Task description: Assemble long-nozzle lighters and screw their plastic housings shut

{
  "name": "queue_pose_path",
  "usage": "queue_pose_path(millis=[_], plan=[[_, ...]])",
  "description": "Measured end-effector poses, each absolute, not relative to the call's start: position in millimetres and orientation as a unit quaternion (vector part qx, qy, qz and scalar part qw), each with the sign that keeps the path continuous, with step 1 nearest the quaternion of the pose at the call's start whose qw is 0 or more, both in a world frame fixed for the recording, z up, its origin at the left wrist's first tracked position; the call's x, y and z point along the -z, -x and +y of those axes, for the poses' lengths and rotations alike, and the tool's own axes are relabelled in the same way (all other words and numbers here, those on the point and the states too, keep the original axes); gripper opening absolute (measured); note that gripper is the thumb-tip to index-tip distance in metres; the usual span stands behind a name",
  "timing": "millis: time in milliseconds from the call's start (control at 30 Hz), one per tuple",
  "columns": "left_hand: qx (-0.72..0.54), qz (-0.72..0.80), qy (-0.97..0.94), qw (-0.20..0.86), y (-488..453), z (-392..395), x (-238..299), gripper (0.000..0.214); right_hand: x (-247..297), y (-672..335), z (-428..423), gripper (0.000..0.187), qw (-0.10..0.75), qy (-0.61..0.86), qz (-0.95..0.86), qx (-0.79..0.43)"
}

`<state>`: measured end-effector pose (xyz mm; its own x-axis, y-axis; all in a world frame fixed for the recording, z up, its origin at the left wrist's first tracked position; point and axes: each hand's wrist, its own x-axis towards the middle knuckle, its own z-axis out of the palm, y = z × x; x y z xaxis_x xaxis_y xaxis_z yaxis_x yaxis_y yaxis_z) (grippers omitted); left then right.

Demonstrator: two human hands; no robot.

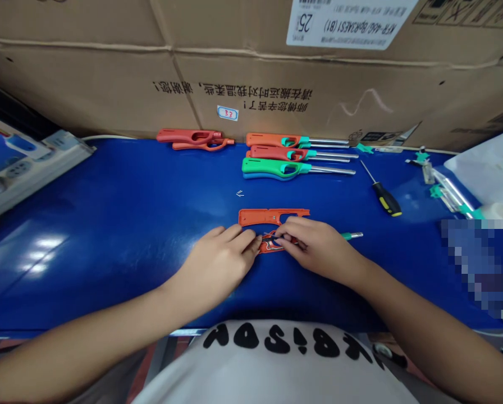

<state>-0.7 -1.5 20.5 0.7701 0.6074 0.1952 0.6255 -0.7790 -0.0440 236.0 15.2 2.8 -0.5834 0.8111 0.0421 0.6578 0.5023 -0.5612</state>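
An opened orange lighter body [270, 244] lies on the blue table [108, 224] in front of me, its inner wires showing and its metal nozzle with a teal collar [352, 236] sticking out to the right. My left hand [218, 264] pinches at its left part with closed fingers. My right hand [314, 244] covers its right part, fingers curled down on it. A separate orange shell half [272, 216] lies flat just beyond both hands.
Three finished lighters [293, 154] and an empty red shell pair [192, 138] lie at the back by cardboard boxes [277, 67]. A yellow-black screwdriver [384, 196] and loose nozzles [449, 193] sit at the right. A power strip [28, 163] is at the left.
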Motion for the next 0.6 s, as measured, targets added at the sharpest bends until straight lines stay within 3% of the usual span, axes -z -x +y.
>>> queue_pose_path(millis=[300,600], plan=[[0.104,-0.321,0.941,0.023,8,4,-11,0.024,-3,-237,18,0.009,0.162,0.428,-0.851,-0.257],[0.075,-0.325,0.94,0.073,3,-2,-15,0.027,-15,-248,21,0.006,0.187,0.429,-0.816,-0.339]])
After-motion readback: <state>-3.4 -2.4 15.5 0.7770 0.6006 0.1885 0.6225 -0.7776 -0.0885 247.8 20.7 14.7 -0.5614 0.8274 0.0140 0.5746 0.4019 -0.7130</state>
